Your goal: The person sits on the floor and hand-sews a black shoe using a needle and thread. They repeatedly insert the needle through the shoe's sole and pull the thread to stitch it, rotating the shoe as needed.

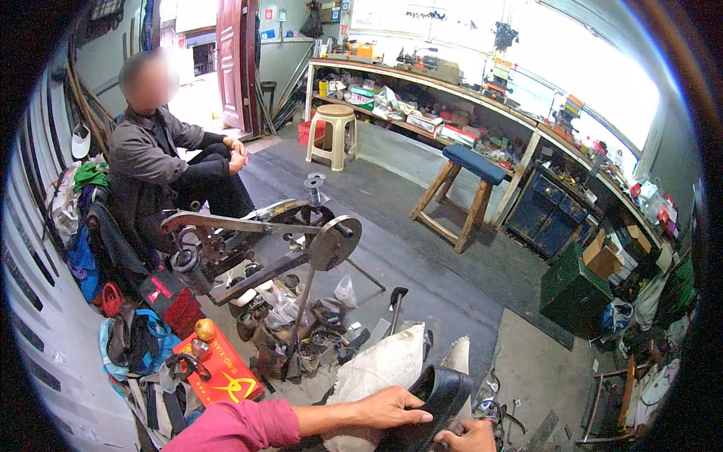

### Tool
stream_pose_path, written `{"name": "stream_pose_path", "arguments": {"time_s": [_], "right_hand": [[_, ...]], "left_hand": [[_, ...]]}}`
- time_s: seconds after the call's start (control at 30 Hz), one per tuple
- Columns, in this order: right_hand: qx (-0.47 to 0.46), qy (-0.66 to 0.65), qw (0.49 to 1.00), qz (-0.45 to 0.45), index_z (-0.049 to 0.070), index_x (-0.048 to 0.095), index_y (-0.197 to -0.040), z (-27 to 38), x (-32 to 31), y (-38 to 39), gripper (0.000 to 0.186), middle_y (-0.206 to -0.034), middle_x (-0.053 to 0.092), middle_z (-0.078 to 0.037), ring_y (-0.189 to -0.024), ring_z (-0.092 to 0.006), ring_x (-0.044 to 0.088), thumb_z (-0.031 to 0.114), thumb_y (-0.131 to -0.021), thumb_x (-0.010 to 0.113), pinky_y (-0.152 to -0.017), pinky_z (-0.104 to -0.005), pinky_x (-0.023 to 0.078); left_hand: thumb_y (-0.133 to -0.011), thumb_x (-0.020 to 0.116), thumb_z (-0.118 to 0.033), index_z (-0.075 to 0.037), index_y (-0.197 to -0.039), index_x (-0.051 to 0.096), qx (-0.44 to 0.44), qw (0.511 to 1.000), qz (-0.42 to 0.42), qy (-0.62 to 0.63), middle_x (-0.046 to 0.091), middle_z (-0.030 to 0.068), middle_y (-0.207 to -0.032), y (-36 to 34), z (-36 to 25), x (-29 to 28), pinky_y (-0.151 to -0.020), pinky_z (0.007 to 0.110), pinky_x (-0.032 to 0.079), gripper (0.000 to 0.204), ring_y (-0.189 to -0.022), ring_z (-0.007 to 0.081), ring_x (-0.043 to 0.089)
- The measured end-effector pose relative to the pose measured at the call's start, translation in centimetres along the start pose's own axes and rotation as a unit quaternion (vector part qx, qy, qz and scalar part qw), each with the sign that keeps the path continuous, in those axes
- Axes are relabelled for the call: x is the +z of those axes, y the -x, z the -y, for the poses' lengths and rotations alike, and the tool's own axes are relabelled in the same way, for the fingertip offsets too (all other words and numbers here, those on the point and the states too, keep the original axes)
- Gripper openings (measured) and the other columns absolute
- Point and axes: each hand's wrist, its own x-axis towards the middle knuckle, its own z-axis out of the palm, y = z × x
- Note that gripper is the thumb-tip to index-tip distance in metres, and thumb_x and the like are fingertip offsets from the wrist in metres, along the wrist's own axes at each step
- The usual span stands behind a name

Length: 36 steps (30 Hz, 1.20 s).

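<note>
A black leather shoe (443, 390) is tilted over my lap at the bottom of the head view. My left hand (388, 407) grips its near left side, thumb laid along the leather. Close by on the right, my right hand (471, 435) is closed against the lower part of the shoe. Whatever its fingers hold is hidden by the hand and the frame's edge. Pale canvas cloth (380, 369) lies under and behind the shoe. Just beyond the cloth rises a dark metal post with a flat head (398, 297).
A hand-cranked shoe-sewing machine (331, 245) stands ahead, with bins of small parts beneath it. Beyond it on the left sits a person (151, 158). A red box (218, 369) lies left of me. A blue-topped stool (474, 164) and a beige stool (331, 135) stand before the workbench.
</note>
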Motion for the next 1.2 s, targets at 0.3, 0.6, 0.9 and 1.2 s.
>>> {"name": "stream_pose_path", "arguments": {"time_s": [0.3,0.6,0.9,1.2], "right_hand": [[-0.023,-0.068,0.993,-0.096,0.002,0.065,-0.094,-6.6,0.3,4.6,0.028,-0.065,0.055,-0.003,-0.058,-0.0120,0.046,0.029,-0.089,0.071,-0.054,-0.0304,0.040],[0.012,-0.541,0.838,0.078,0.004,0.048,-0.143,-0.1,4.2,2.9,0.055,-0.067,0.042,0.004,-0.053,-0.0070,0.037,0.017,-0.093,0.065,-0.046,-0.0226,0.031],[-0.034,-0.303,0.944,-0.125,0.007,0.054,-0.085,-2.2,2.0,7.9,0.015,-0.066,0.047,0.005,-0.055,-0.0034,0.041,0.008,-0.096,0.064,-0.049,-0.0233,0.035],[0.002,-0.199,0.971,-0.134,0.004,0.056,-0.078,1.8,3.2,3.2,0.033,-0.061,0.049,-0.002,-0.059,-0.0115,0.045,0.026,-0.085,0.079,-0.056,-0.0308,0.041]], "left_hand": [[-0.096,0.067,-0.040,0.000,-0.080,0.051,0.057,0.996,-0.033,-0.056,0.040,0.0032,-0.069,0.1,1.8,0.2,-0.063,0.032,0.039,0.045,-0.070,0.0074,0.041],[-0.099,0.063,-0.038,-0.001,-0.099,0.071,-0.048,0.996,-0.060,0.043,0.066,-0.0011,-0.078,-0.4,0.9,1.6,-0.068,0.029,0.049,0.038,-0.075,0.0064,0.056],[-0.100,0.063,-0.034,0.000,-0.109,0.069,-0.066,0.997,-0.042,-0.013,0.070,0.0007,-0.086,-1.1,1.8,2.2,-0.075,0.030,0.051,0.036,-0.082,0.0075,0.060],[-0.091,0.068,-0.044,-0.004,-0.080,0.066,0.181,0.873,-0.039,-0.451,0.059,0.0100,-0.078,-0.5,-0.7,-3.8,-0.065,0.039,0.050,0.042,-0.073,0.0308,0.060]]}}
